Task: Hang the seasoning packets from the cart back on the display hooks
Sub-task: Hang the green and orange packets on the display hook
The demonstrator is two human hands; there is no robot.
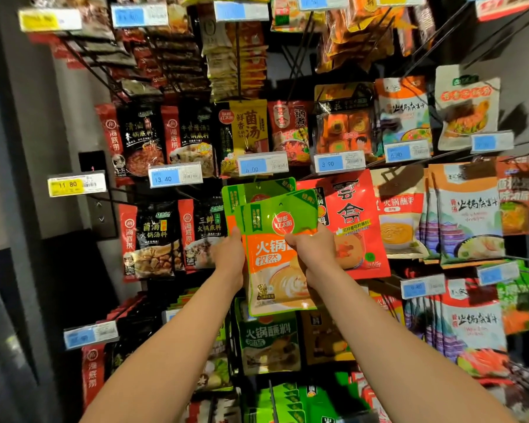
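Observation:
I hold a green and orange seasoning packet [275, 267] up against the display, tilted a little to the right. My left hand [230, 254] grips its left edge and my right hand [313, 250] pinches its right side near the middle. The hang hole near the packet's top edge is visible. Behind it hang two matching green packets [258, 190], partly covered by the one I hold. The hook that carries them is hidden behind the packets. No cart shows in this view.
Rows of hooks with black, red and white packets fill the wall. A large red packet [356, 215] hangs just right of my hands. Price tags [263, 164] stick out on the hook ends above. A dark wall panel [97, 193] lies to the left.

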